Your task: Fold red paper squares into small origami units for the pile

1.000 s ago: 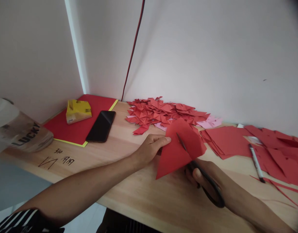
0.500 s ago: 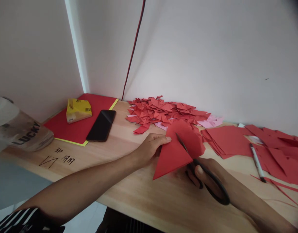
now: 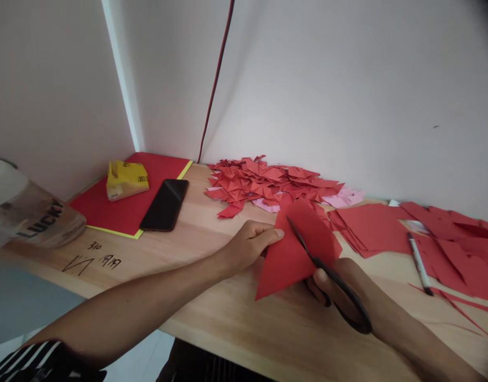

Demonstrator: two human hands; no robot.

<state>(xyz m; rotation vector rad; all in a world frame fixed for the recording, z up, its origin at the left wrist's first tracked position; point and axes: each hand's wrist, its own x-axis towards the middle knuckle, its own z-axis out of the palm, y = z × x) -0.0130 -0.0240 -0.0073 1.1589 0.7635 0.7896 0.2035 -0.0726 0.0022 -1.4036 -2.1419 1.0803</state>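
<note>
My left hand pinches a folded piece of red paper at its left edge, thumb on top. The paper is held above the table, with one pointed corner hanging down toward me. My right hand grips black-handled scissors, thumb and fingers in the loops. The dark blade lies slantwise across the paper's face, pointing up and left; the other blade is hidden behind the paper. Just past the paper lies a heap of small folded red pieces with some pink ones among them.
Right of the hands lie stacked red squares, more red sheets, a white marker and thin red strips. At left are a phone, a yellow packet on red sheets, and a plastic cup. A wall stands behind.
The scissors' blades have closed further across the red paper. The paper has shifted slightly and its lower corner has moved a little down and right. My left hand keeps its pinch.
</note>
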